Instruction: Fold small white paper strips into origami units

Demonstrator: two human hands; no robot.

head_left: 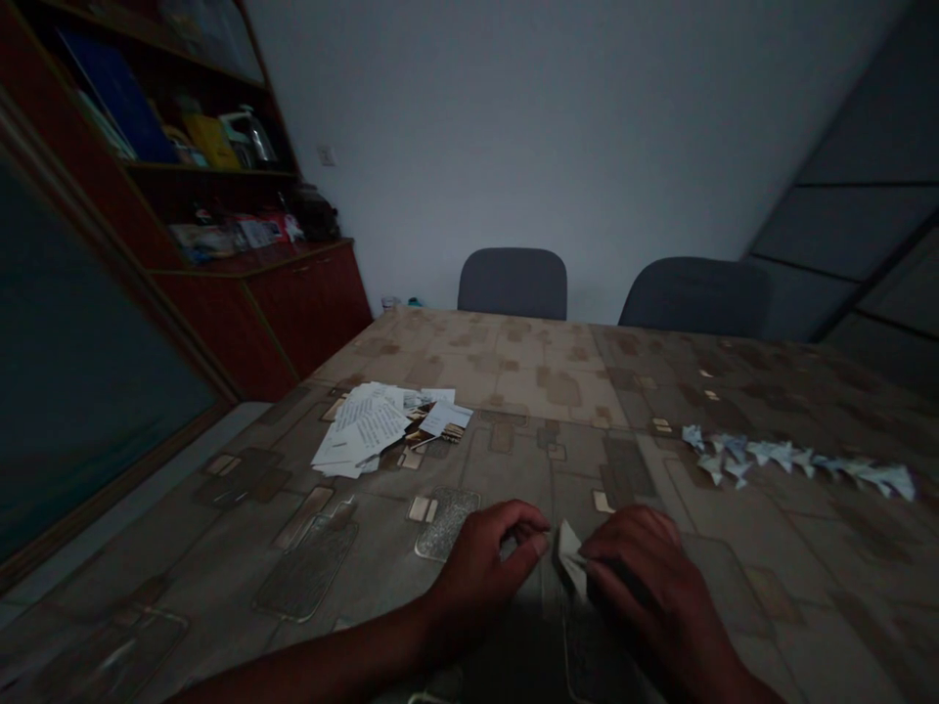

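A small folded piece of white paper (570, 557) is pinched upright in my right hand (649, 577), just above the near part of the table. Close to its left side is my left hand (493, 559), its fingers curled, with a small gap between fingertips and paper; nothing shows between the thumb and forefinger. On the right part of the table lies a row of several small folded paper pieces (783, 456). A loose pile of printed paper sheets (363, 428) rests left of centre.
The table (514, 357) has a patterned cloth. Two grey chairs (512, 284) stand at its far edge by the wall. A red wooden cabinet (315, 308) with filled shelves is at the left.
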